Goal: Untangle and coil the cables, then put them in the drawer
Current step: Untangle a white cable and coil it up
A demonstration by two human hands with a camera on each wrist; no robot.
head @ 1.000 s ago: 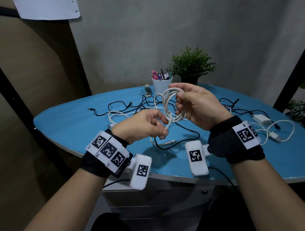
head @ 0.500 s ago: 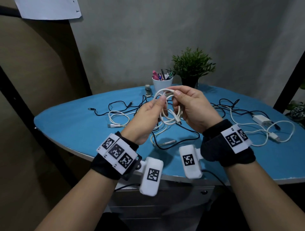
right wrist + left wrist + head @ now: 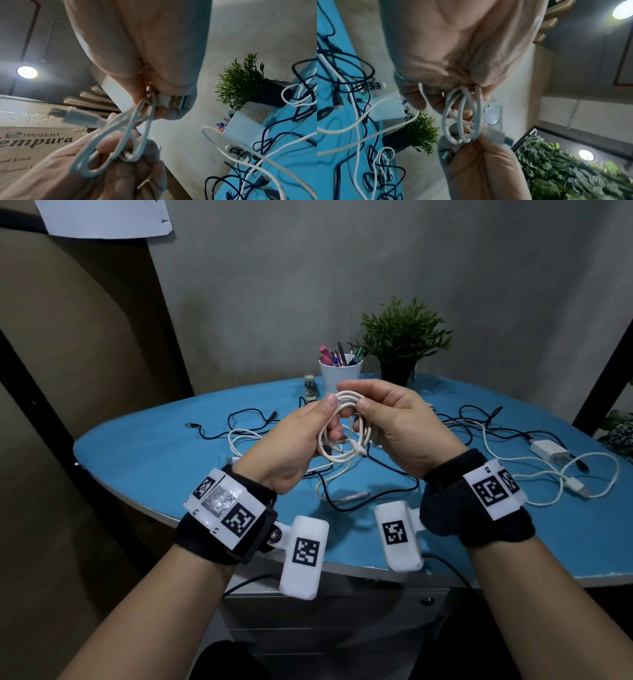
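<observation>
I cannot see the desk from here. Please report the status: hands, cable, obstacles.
Left hand and right hand both grip the coiled white cable above the table. Black and white cables lie tangled below. Drawer unit under the table, shut.

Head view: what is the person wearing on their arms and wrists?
Bare forearms, no sleeves. Each wrist has a black fabric band carrying white plates printed with black square markers. A white camera block with its own marker hangs under each wrist, and a thin black cable trails from each.
</observation>
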